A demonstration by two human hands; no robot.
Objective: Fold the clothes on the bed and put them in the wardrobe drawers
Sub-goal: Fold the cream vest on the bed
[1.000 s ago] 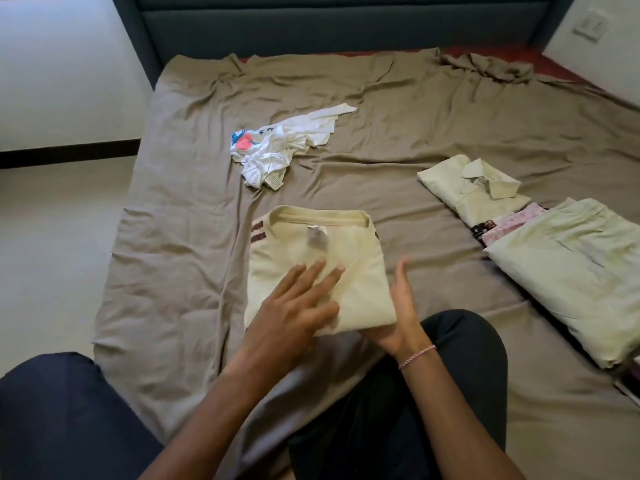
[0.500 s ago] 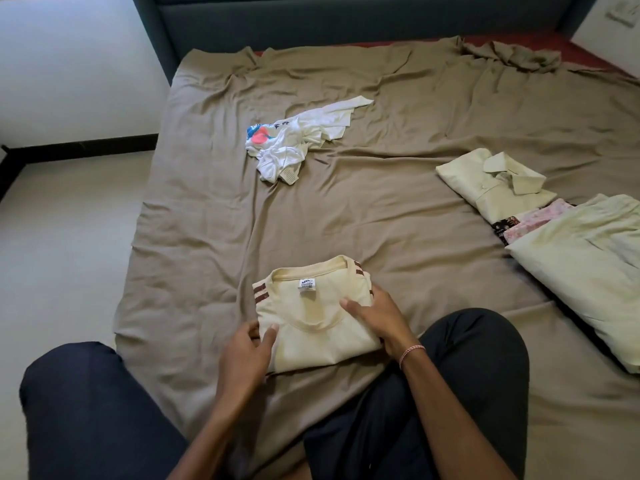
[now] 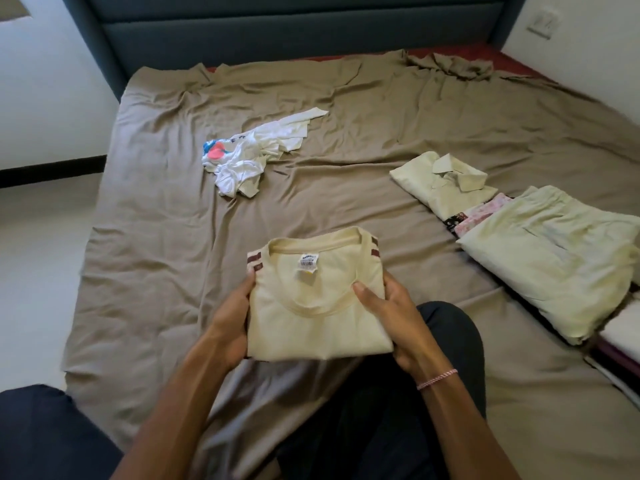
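Observation:
A folded cream T-shirt (image 3: 311,323) with maroon shoulder stripes and a white neck label is held just above the brown bedsheet (image 3: 156,271), in front of my knees. My left hand (image 3: 232,320) grips its left edge, fingers underneath and thumb on top. My right hand (image 3: 391,313) grips the right edge, with the thumb pressed on the cloth near the collar. A crumpled white T-shirt (image 3: 249,157) with a blue and pink print lies unfolded further up the bed.
Folded clothes lie at the right: a pale green collared shirt (image 3: 446,181), a pink patterned piece (image 3: 481,216) and a large pale green garment (image 3: 554,251). A dark blue headboard (image 3: 294,32) stands at the back. The floor (image 3: 38,254) is to the left. No wardrobe is in view.
A second ago my left hand lay flat on the cream T-shirt. Both hands then moved to its sides, and now they grip it and have lifted it slightly off the sheet.

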